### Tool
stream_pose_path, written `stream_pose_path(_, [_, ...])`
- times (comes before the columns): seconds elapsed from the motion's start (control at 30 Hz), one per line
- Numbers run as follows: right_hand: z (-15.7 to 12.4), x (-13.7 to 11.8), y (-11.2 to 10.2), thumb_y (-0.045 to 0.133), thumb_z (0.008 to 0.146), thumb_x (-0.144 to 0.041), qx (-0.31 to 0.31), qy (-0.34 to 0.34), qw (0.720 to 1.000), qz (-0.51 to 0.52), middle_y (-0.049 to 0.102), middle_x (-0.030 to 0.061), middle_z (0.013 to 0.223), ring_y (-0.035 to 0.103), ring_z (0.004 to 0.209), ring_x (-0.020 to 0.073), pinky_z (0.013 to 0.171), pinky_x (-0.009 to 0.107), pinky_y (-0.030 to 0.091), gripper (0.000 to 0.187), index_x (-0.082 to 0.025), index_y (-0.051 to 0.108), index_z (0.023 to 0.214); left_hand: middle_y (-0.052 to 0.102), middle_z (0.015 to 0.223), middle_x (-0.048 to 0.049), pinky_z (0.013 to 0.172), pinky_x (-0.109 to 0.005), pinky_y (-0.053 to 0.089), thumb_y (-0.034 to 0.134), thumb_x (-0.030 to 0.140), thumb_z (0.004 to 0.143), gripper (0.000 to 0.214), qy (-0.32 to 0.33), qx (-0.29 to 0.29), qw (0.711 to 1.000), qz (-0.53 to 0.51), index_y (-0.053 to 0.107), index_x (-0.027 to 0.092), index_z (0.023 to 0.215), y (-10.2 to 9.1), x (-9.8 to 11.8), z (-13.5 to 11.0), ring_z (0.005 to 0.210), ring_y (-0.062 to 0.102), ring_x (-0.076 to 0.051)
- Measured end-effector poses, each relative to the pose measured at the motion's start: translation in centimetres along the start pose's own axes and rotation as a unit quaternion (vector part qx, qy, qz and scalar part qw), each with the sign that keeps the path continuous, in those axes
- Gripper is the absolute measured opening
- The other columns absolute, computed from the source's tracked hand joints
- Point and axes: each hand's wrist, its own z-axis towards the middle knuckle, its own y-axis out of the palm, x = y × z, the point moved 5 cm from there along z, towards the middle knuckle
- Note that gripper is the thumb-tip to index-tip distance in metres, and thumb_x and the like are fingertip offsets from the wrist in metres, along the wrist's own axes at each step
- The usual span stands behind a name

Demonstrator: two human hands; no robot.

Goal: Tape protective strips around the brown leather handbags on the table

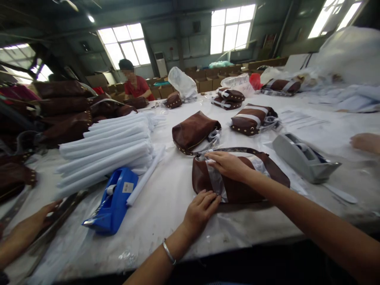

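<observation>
A brown leather handbag (243,182) lies flat on the table before me, a whitish strip of wrapping (216,180) round its left part and a studded strap along its far edge. My right hand (228,164) rests on top of the bag, fingers stretched out over the far end of the strip. At the bag's near left corner, my left hand (202,209) lays slightly bent fingers against the edge and the strip's lower end. Just beyond sits another brown bag (196,130), touching or nearly touching the strap. A grey tape dispenser (303,156) stands to the right.
White paper rolls (109,146) are piled left, behind a blue tape dispenser (114,202). Co-workers' hands show at far left (44,217) and far right (366,142). A person in red (138,85) works across the table. Wrapped bags (252,118) and stacked brown bags (63,107) lie around.
</observation>
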Motion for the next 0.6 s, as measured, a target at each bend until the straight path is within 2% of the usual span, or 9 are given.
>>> stream_pose_path(0.07, [1.9,1.6,1.9,0.057,0.098,-0.029,-0.061,0.000,0.998,-0.018,0.073,0.0124,0.117,0.071,0.103,0.0263,0.090,0.036,0.057,0.031,-0.016,0.067,0.125,0.071,0.119,-0.0057,0.112,-0.032,0.052,0.049,0.015,0.098,0.035,-0.001,-0.004,1.000,0.019,0.062,0.022,0.130,0.1,0.0,0.0,0.117,0.065,-0.016])
stream_pose_path(0.17, [2.5,2.9,3.5,0.053,0.100,-0.034,-0.108,-0.006,0.994,-0.012,0.077,0.0078,0.107,0.073,0.091,0.0227,0.079,0.029,0.056,0.027,-0.020,0.073,0.112,0.071,0.121,-0.0043,0.113,-0.033,0.051,0.050,0.015,0.098,0.035,-0.012,-0.001,1.000,0.008,0.060,0.021,0.132,-0.2,0.1,0.0,0.118,0.064,-0.015])
stream_pose_path(0.27, [1.8,3.8,3.9,0.046,0.103,-0.041,-0.122,0.030,0.992,-0.017,0.077,0.0055,0.107,0.072,0.094,0.0230,0.080,0.029,0.054,0.034,-0.024,0.074,0.107,0.070,0.126,-0.0034,0.113,-0.035,0.050,0.051,0.014,0.098,0.037,-0.029,0.003,0.999,-0.022,0.059,0.020,0.133,-0.5,0.1,0.1,0.121,0.063,-0.015])
stream_pose_path(0.4, [1.3,4.8,3.7,0.040,0.103,-0.048,-0.140,0.087,0.986,-0.036,0.076,0.0050,0.109,0.072,0.098,0.0274,0.080,0.032,0.054,0.042,-0.026,0.075,0.106,0.068,0.131,-0.0047,0.115,-0.035,0.048,0.050,0.013,0.098,0.039,-0.035,-0.021,0.999,-0.017,0.057,0.018,0.136,-0.3,0.1,0.1,0.124,0.061,-0.015])
stream_pose_path(0.5, [1.1,5.2,3.5,0.040,0.103,-0.051,-0.132,0.119,0.983,-0.056,0.077,0.0051,0.107,0.072,0.096,0.0276,0.077,0.033,0.054,0.044,-0.027,0.076,0.108,0.067,0.132,-0.0043,0.115,-0.035,0.048,0.050,0.013,0.098,0.039,-0.034,-0.023,0.999,-0.014,0.057,0.019,0.136,-0.1,0.1,0.0,0.123,0.062,-0.015])
stream_pose_path(0.6, [0.3,4.9,3.1,0.042,0.103,-0.047,-0.072,0.102,0.991,-0.056,0.077,0.0082,0.105,0.072,0.094,0.0261,0.082,0.033,0.055,0.041,-0.023,0.076,0.108,0.065,0.136,-0.0041,0.113,-0.034,0.050,0.049,0.014,0.099,0.037,-0.032,-0.006,0.999,-0.014,0.058,0.020,0.135,-0.3,0.0,0.0,0.123,0.062,-0.015])
